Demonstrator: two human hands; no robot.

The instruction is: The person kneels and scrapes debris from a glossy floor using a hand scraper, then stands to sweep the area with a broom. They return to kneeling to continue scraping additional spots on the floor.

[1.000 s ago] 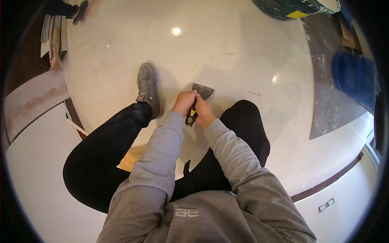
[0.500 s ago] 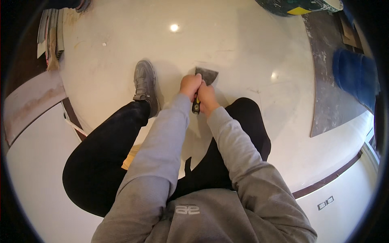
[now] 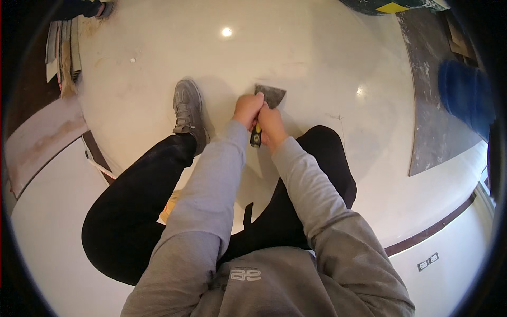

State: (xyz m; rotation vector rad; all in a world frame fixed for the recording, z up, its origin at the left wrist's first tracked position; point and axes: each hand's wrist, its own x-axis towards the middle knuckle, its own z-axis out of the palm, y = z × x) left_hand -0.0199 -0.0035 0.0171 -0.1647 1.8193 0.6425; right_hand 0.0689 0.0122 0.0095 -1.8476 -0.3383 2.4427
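Both my hands are wrapped round the black-and-yellow handle of a scraper (image 3: 272,95). Its wide, flat metal blade points away from me, down against the glossy pale floor (image 3: 322,58). My left hand (image 3: 246,110) closes over the handle near the blade. Pressed against it from the other side is my right hand (image 3: 272,126), also closed. The dark butt of the handle shows below the hands. Faint dark marks lie on the floor beyond the blade and to its right.
My grey shoe (image 3: 186,108) stands left of the scraper. A brown board (image 3: 433,127) lies at the right, beside a blue rounded object (image 3: 465,95). Stacked strips (image 3: 64,47) are at the far left, near another person's foot (image 3: 105,9). A dark bucket-like container (image 3: 364,5) stands at the top.
The scraper blade has slid slightly forward along the floor, with both hands still gripping the handle. The view has shifted a little.
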